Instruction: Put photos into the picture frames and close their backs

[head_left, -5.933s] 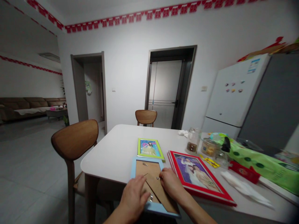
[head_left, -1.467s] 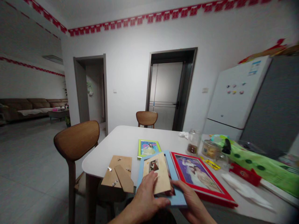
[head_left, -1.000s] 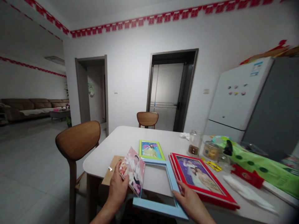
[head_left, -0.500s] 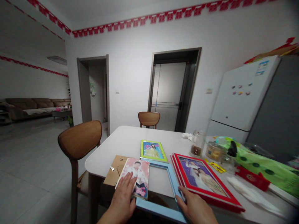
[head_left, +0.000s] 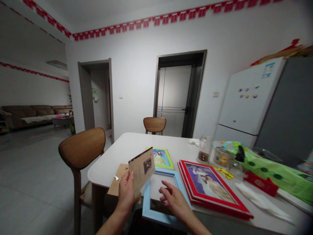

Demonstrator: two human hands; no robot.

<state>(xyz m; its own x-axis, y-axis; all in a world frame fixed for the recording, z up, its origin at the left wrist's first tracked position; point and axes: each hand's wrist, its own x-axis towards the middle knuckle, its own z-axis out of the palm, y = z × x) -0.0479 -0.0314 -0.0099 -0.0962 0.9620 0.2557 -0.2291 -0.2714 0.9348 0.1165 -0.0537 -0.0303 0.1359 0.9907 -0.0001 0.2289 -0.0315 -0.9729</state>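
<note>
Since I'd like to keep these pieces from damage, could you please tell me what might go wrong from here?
The blue frame juts past the near edge of the table, so a push from the right hand above it might tip it off.

The backing board also overhangs that edge and could be knocked down by a sleeve or forearm.

The left hand alone grips the card, near one end, so it may slip or bend.

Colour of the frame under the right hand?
Light blue on the frame; shows best in the head view.
</note>
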